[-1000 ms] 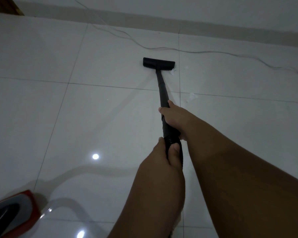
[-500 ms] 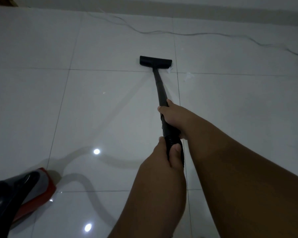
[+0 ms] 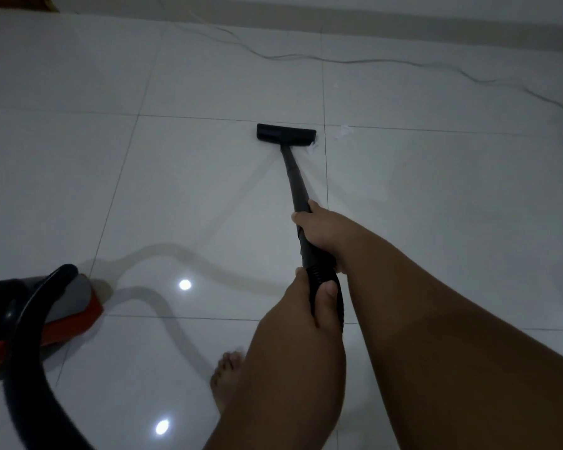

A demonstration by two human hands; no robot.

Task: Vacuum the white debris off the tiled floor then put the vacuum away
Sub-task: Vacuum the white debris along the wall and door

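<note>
A black vacuum wand (image 3: 294,180) runs from my hands down to a flat black floor nozzle (image 3: 286,134) resting on the glossy white tiled floor (image 3: 182,196). My right hand (image 3: 322,230) grips the wand higher up the tube. My left hand (image 3: 301,303) grips the ribbed hose end just behind it. A scrap of white debris (image 3: 312,147) lies at the nozzle's right corner, a larger piece (image 3: 344,131) sits a little further right, and a small bit (image 3: 336,84) lies beyond. The red and black vacuum body (image 3: 56,306) stands at the lower left.
A thick black hose (image 3: 23,352) arcs from the vacuum body along the left edge. A thin grey power cord (image 3: 371,61) snakes across the far tiles near the wall skirting (image 3: 403,24). My bare foot (image 3: 225,375) is on the floor below my left arm.
The view has tilted down and back, so the vacuum body, hose and my foot have come into sight. The nozzle has been drawn back toward me, now sitting just before the tile joint.
</note>
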